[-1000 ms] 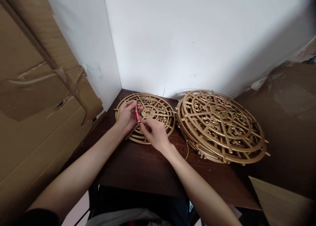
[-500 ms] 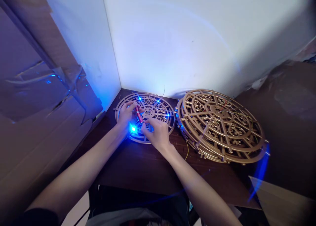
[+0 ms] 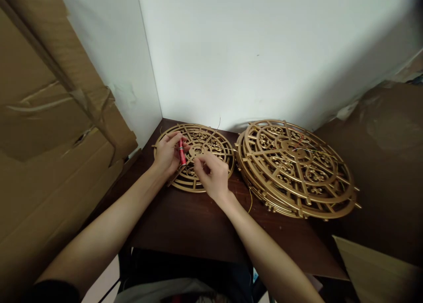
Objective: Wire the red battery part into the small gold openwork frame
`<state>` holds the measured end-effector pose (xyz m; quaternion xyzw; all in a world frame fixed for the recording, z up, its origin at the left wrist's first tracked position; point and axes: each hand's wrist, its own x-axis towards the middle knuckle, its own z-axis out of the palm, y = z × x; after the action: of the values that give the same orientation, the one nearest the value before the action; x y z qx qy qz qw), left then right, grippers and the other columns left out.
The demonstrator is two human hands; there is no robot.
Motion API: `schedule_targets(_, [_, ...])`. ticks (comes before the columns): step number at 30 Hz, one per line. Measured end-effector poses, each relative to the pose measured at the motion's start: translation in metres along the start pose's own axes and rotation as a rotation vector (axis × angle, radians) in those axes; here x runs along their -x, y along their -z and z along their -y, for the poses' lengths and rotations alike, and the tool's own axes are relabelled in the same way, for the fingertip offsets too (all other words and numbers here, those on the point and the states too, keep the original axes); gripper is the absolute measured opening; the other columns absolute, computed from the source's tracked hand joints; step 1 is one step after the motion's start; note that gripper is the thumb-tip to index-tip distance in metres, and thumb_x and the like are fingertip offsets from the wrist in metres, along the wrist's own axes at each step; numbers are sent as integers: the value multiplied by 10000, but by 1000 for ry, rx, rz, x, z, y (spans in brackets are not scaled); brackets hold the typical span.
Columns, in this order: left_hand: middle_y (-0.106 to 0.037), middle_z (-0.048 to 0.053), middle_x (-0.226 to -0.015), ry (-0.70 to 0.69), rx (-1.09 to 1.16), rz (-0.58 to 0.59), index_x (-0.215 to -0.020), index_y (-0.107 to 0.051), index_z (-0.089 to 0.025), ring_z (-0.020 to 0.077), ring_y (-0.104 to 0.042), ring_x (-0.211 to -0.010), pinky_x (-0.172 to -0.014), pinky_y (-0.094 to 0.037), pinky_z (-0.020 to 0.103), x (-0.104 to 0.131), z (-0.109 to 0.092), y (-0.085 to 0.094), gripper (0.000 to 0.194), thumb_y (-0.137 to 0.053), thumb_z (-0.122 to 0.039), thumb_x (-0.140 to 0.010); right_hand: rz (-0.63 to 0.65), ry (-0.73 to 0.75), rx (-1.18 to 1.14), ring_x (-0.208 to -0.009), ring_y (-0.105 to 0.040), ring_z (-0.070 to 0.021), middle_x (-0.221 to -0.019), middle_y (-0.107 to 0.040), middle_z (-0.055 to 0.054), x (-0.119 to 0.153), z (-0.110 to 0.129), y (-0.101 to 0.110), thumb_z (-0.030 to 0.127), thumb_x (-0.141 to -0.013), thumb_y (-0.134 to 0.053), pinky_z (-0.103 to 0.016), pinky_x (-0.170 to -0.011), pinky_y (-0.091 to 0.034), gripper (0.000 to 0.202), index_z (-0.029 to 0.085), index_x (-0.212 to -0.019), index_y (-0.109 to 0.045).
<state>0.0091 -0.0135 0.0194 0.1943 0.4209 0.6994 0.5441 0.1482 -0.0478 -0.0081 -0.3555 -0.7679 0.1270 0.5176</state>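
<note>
My left hand (image 3: 168, 152) is closed around two red batteries (image 3: 182, 154) set end to end, with a silvery band between them. It is above the left part of a round gold openwork panel (image 3: 198, 189). My right hand (image 3: 214, 173) is over the panel's front right part, its thumb and fingertips pinched together. What the pinch holds, if anything, is too small to make out; a gap separates it from the batteries. A thin dark wire (image 3: 216, 129) sticks up from the panel's back. No lights glow on the panel.
To the right, several matching gold panels (image 3: 299, 179) lie stacked, with thin wires on top. A yellow wire (image 3: 250, 201) hangs by the stack on the dark brown table (image 3: 185, 223). Cardboard (image 3: 49, 131) stands at the left, and a white wall (image 3: 247, 56) rises behind.
The blue lights on the panel have gone out. My right hand has drawn slightly away from the batteries, which now stand more upright in my left hand.
</note>
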Motion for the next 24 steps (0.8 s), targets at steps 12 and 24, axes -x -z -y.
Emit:
schedule_targets(12, [-683,24,-760,-222,-72,318,-871,-587,-161,61,-509,-481,-345,-315,142,0,-7,5,240,-743,-205,-694,-264,-156,-121,-650,-554,-129,-714,-625,-23,-13,-2,12,248,-936,-518,-270,-626,-467,213,159,-901,-708])
schedule_targets(24, [-697,33,-757,-288,-138,664,-887,-628,-164,66,-494,-427,-289,-291,146,14,-9,8,168,-713,-218,-753,-167,-116,-202,-682,-607,-135,-745,-672,-31,-11,3,10,229,-934,-517,-277,-672,-495,225,171,-1014,-720])
